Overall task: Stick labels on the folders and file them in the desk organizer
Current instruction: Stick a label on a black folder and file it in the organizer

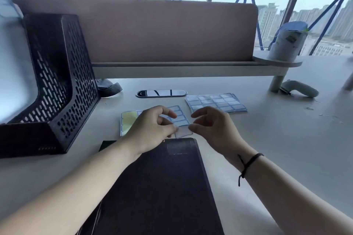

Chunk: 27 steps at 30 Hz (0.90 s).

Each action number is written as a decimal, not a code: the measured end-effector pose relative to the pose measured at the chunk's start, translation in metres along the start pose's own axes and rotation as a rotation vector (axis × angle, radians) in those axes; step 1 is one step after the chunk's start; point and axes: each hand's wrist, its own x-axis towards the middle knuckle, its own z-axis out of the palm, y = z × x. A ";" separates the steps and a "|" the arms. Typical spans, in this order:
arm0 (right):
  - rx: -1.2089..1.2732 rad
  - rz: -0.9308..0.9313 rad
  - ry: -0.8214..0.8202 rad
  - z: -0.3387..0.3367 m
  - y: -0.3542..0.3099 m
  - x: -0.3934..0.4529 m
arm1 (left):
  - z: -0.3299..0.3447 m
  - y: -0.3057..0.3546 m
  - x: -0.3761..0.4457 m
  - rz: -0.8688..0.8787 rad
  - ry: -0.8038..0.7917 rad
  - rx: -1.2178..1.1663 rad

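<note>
Both hands meet just past the far end of a dark folder (158, 187) that lies flat on the desk (277, 139), its length running back toward the person between the 2 forearms. The left hand (152, 128) pinches the left edge of 1 small white label (182, 132) between thumb and forefinger; the right hand (212, 126) pinches its right edge the same way, the other fingers loosely curled above. The label hangs between the fingertips, right at the folder's far edge; whether it touches the folder cannot be told. A paler rectangular patch (178, 148) shows on the folder's top end, just under the hands.

Beneath and beyond the left hand lies a partly used label sheet (131, 120), its yellowish backing bare on the left and blue-bordered labels left on the right. Beyond the right hand, a little apart, sits a stack of full sheets (215, 103) with rows of blue-bordered labels. Between the 2, farther out, is an oval cable port (162, 93) set in the desk.

Left of the left hand stands the black perforated organizer (57, 86), with something pale in it. A small dark corner (107, 145) peeks out by the left wrist, between organizer and folder. The right wrist wears a dark cord bracelet (248, 165). Far to the right of the right hand lie a white handheld device (299, 88) and, on the raised shelf (172, 69) behind, a white cylindrical container (286, 42).
</note>
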 end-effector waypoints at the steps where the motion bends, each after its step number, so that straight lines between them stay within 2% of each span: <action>1: -0.006 0.007 -0.005 0.000 0.002 0.001 | 0.000 -0.002 0.001 -0.006 -0.004 0.013; 11: -0.067 0.174 -0.084 0.003 0.018 0.007 | 0.006 -0.019 0.005 -0.043 0.010 0.187; 18: -0.232 0.169 -0.128 0.006 0.015 0.006 | 0.012 -0.025 0.007 -0.057 0.070 0.288; 27: -0.312 0.167 -0.117 0.009 0.013 0.006 | 0.013 -0.028 0.008 -0.059 0.069 0.331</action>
